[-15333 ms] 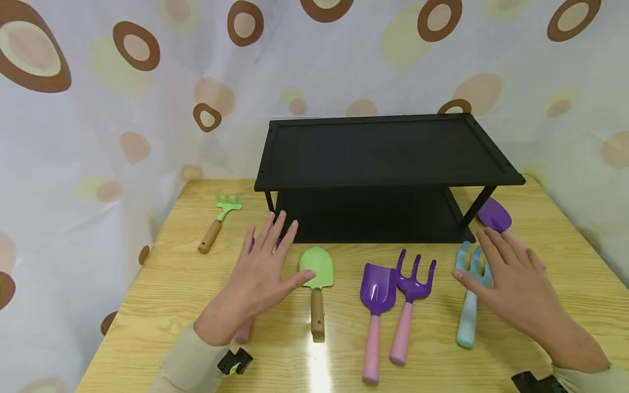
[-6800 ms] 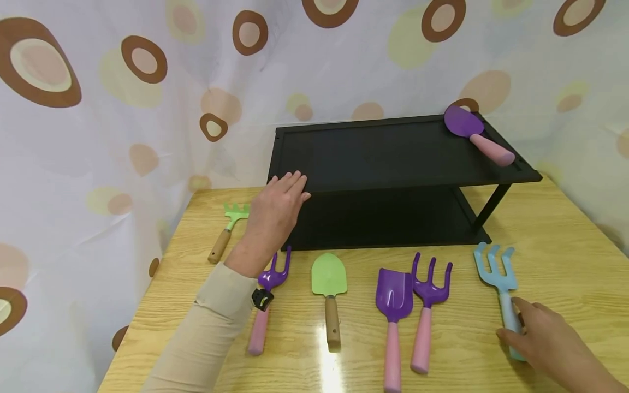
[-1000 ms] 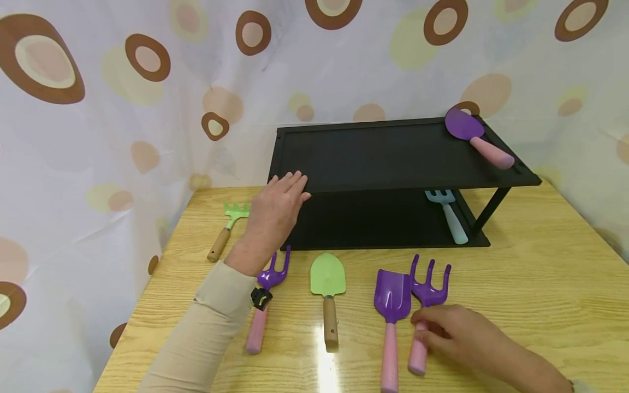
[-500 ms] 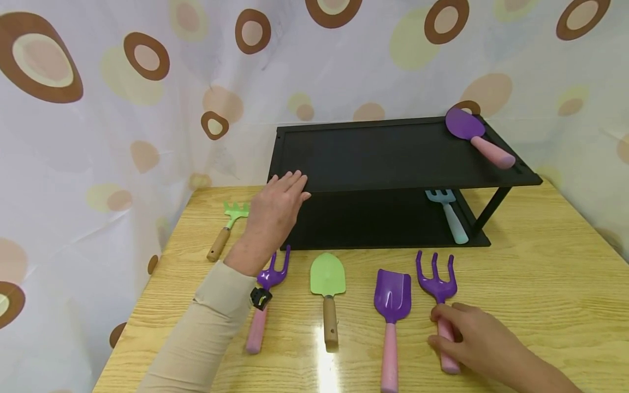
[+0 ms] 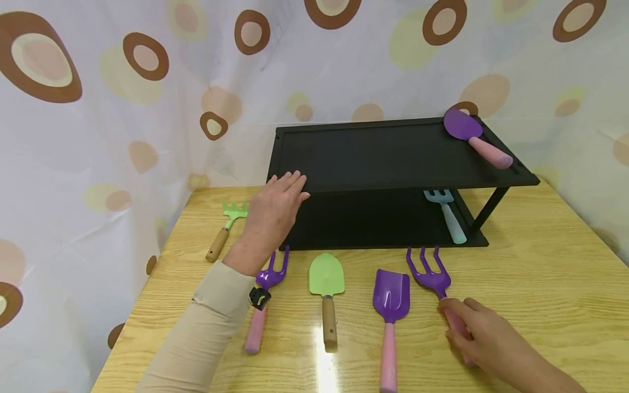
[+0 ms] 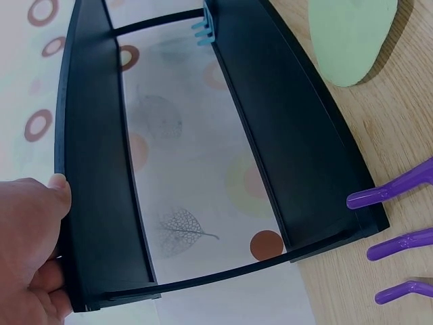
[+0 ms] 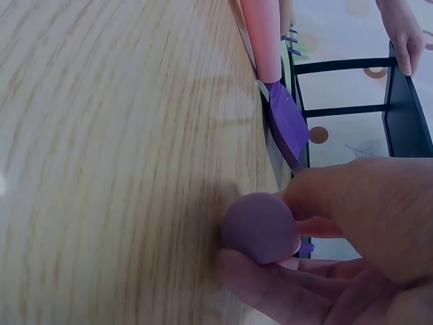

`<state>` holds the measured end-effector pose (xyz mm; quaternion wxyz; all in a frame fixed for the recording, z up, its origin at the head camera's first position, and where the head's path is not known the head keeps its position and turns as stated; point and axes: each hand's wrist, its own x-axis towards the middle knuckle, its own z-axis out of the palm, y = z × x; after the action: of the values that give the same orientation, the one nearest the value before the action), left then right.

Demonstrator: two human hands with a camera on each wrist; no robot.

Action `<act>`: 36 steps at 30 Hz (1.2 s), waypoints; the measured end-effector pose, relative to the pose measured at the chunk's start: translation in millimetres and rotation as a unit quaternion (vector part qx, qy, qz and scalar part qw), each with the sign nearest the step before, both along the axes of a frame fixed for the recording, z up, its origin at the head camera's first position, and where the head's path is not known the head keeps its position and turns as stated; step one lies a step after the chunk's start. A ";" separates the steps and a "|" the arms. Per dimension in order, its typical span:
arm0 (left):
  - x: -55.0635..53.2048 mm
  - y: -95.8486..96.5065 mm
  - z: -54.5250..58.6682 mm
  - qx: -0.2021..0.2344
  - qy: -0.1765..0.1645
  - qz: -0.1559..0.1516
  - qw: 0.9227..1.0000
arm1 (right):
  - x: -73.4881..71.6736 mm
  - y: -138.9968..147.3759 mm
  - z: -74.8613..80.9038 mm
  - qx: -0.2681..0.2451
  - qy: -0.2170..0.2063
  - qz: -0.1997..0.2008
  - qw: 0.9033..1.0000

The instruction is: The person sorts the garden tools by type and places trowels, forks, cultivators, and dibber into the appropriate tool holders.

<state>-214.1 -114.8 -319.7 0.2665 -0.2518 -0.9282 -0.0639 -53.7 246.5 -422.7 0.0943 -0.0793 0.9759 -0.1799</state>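
Observation:
My right hand point(image 5: 484, 335) pinches the pink handle of a purple hand fork point(image 5: 432, 279) between thumb and fingers. Its tines point toward the black two-tier shelf point(image 5: 363, 155). In the right wrist view the round end of that handle point(image 7: 260, 228) faces the camera. My left hand point(image 5: 275, 213) rests on the front left corner of the upper tier, fingers laid over the top and thumb at the front edge. A purple trowel point(image 5: 462, 125) with a pink handle lies on the upper tier at right. On the lower tier lies a light blue hand fork point(image 5: 452, 221).
On the wooden table point(image 5: 540, 284) lie a purple shovel point(image 5: 391, 295), a green trowel point(image 5: 326, 275), another purple fork point(image 5: 270, 278) partly under my left arm, and a green rake point(image 5: 233, 213) at far left. A patterned curtain point(image 5: 344, 65) hangs behind the shelf.
The purple trowel and then the blue fork have come onto the shelf. My right hand has since taken the purple fork, moved it right of the shovel and tilted it. The left hand stays on the shelf.

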 end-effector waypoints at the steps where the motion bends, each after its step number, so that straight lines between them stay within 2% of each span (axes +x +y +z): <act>1: 0.0 0.0 0.1 0.000 0.000 0.000 1.000 | 0.1 0.7 0.4 0.000 0.000 -0.002 1.000; 10: 0.0 1.1 -0.8 -0.002 0.011 -0.006 1.000 | -2.6 4.0 5.4 0.010 0.052 -0.010 0.999; 14: -1.3 2.6 -1.2 -0.005 0.018 -0.012 1.000 | -7.2 5.2 9.5 0.012 0.094 0.004 0.996; 19: -1.5 2.4 -0.3 -0.008 0.012 -0.002 1.000 | -20.3 5.7 17.1 0.015 0.156 0.028 0.987; 26: 0.4 1.7 -0.2 -0.009 0.009 -0.001 1.000 | -42.6 6.5 23.1 0.010 0.235 0.055 0.970; 30: 0.3 1.5 0.4 -0.010 0.014 0.000 1.000 | -57.6 2.8 25.8 0.012 0.244 0.058 0.968; 36: 0.7 1.2 -0.4 -0.009 0.018 -0.001 1.000 | -76.8 -4.2 25.2 0.008 0.206 0.048 0.977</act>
<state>-213.4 -113.6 -320.1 0.2805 -0.2559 -0.9237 -0.0512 -130.6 242.3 -397.5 -0.0996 -0.1609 0.9709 -0.1467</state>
